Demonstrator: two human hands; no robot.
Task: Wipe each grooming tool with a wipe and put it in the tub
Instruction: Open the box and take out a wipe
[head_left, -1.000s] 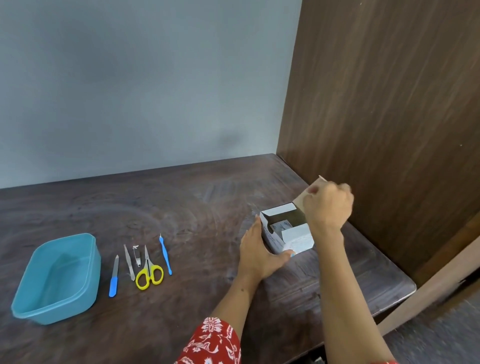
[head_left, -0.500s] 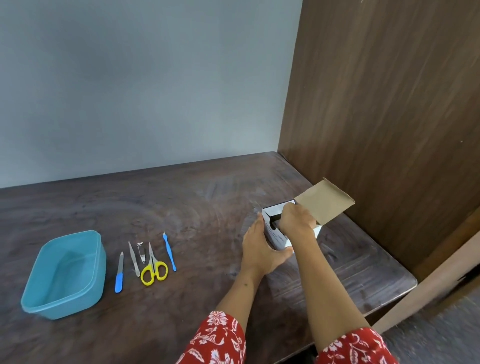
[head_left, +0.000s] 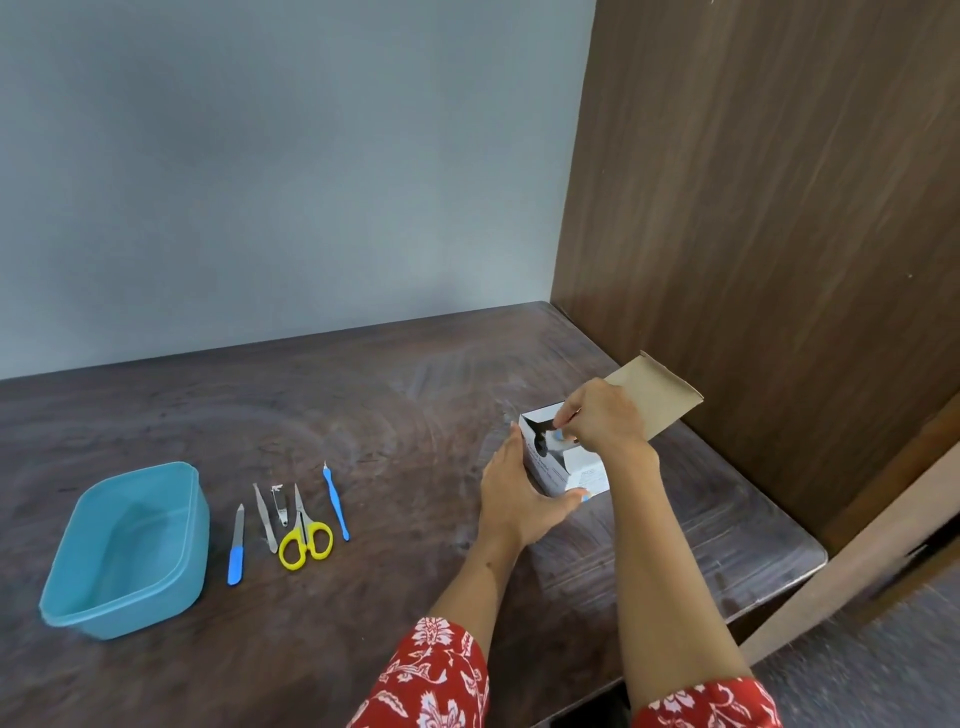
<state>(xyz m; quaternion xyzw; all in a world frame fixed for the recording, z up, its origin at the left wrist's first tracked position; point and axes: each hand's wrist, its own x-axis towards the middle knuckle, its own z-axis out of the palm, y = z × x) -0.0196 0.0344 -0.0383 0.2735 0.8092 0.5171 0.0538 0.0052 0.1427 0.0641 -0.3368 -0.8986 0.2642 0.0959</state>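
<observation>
A white box of wipes (head_left: 563, 470) stands at the table's right, its brown lid flap (head_left: 657, 397) folded back. My left hand (head_left: 511, 496) grips the box's left side. My right hand (head_left: 597, 418) reaches into the open top, fingers pinched on something small; what it is I cannot tell. At the left stands an empty blue tub (head_left: 127, 551). Beside it lie a blue-handled file (head_left: 236, 545), tweezers (head_left: 265, 517), a nail clipper (head_left: 279, 504), yellow-handled scissors (head_left: 305, 535) and a thin blue-handled tool (head_left: 336, 501).
The dark wooden table (head_left: 363, 405) ends at a grey wall behind and a brown wooden panel (head_left: 769, 208) on the right. The table's right corner (head_left: 810, 551) drops off to a grey floor.
My right hand let go of the lid flap, which now stands folded back, and moved down into the box's open top. My left hand stayed on the box.
</observation>
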